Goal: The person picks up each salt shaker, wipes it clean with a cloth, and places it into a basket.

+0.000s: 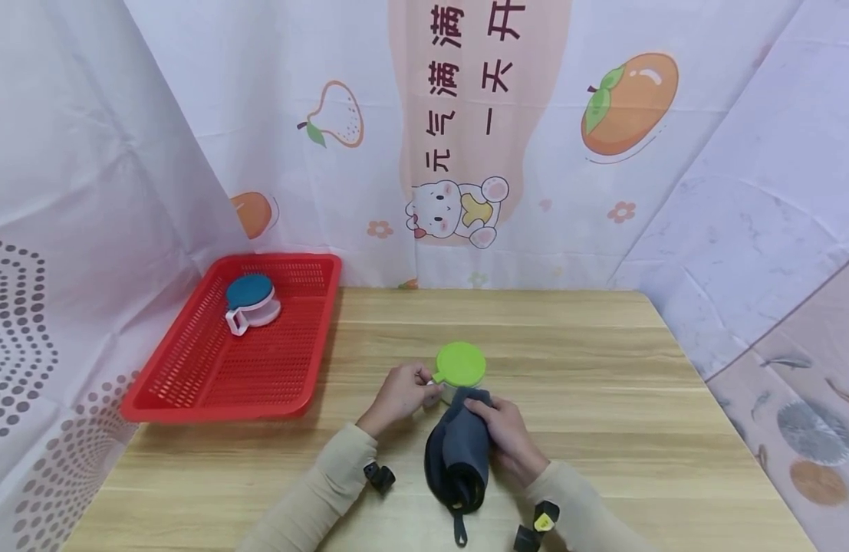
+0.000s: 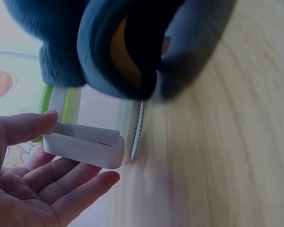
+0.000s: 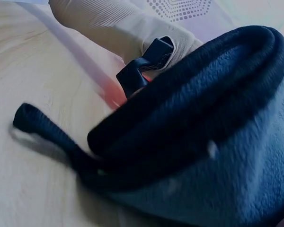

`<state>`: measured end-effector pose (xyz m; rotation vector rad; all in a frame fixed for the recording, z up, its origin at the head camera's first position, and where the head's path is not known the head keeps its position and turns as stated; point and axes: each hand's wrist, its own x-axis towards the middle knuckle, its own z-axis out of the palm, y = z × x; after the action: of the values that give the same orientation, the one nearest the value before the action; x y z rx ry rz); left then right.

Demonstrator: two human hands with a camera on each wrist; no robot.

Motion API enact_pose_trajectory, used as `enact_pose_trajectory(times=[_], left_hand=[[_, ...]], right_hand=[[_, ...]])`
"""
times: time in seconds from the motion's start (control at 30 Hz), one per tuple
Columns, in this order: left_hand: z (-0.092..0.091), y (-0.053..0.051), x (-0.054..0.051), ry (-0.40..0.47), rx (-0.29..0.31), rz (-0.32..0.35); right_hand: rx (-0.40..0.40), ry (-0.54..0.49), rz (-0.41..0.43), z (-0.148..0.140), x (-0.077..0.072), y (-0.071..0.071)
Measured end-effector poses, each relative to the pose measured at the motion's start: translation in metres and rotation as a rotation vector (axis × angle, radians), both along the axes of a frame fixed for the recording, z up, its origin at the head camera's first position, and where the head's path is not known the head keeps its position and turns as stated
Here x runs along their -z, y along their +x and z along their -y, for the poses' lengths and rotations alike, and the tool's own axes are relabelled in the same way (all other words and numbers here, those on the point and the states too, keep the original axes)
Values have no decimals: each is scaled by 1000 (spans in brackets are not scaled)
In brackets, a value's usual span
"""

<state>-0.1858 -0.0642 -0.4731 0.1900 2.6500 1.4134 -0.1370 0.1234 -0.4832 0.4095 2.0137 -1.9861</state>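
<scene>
A clear jar with a green lid [image 1: 461,363] and a white handle [image 2: 85,145] stands on the table in front of me. My left hand [image 1: 412,392] pinches the handle, thumb on one side and fingers along the other, as the left wrist view shows. My right hand [image 1: 505,432] grips a folded dark grey cloth [image 1: 465,442] with black edging and a hanging loop [image 3: 47,127]. In the head view the cloth's upper end is against the near side of the jar and covers part of it. The cloth hides some of the right hand's fingers.
A red plastic basket [image 1: 322,337] stands at the left of the wooden table [image 1: 569,353]. Inside it lies a similar jar with a blue lid [image 1: 249,290] and a white handle. Printed white curtains [image 1: 369,192] hang behind the table and at both sides.
</scene>
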Motion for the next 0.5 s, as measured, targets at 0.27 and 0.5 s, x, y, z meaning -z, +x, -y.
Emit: enact_pose_trajectory(times=[0.27, 0.5], left_hand=[[7, -5, 5, 35, -34, 11], [10, -8, 7, 86, -49, 46]], right_hand=[[-56, 130, -36, -18, -13, -9], [-127, 174, -72, -34, -21, -19]])
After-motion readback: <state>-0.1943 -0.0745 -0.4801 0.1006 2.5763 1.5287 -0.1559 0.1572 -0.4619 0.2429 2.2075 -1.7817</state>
